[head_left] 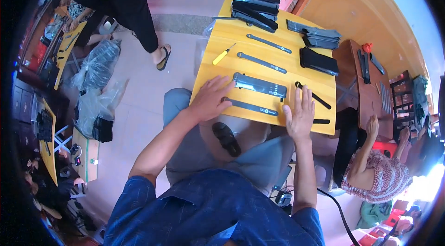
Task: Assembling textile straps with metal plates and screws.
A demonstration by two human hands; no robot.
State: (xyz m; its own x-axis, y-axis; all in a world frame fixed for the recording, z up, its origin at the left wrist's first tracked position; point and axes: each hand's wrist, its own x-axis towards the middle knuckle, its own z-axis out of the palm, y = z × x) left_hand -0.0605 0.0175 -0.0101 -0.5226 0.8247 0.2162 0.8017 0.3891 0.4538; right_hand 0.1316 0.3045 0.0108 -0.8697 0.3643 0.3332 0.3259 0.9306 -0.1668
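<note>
A small stack of grey straps [262, 84] lies on the yellow wooden table. My left hand [208, 97] rests at its left end, fingers spread, thumb by the rounded end of a single grey strap [252, 106] nearer me. Flat beside the stack's right end lies my right hand [300, 115], fingers stretched out. Its fingertips are next to a short black strap [316, 96] with a loop end. Another short black strap [321, 121] is partly visible near the table's front edge. Neither hand appears to grip anything. Two more grey straps [269, 43] [262, 63] lie farther back.
A yellow-handled screwdriver [224, 54] lies left on the table. Black strap bundles [255, 12], grey strips [315, 33] and a black stack [319, 61] occupy its far side. One person [116, 0] stands far left; another [378, 167] sits at a brown table [375, 93] on the right.
</note>
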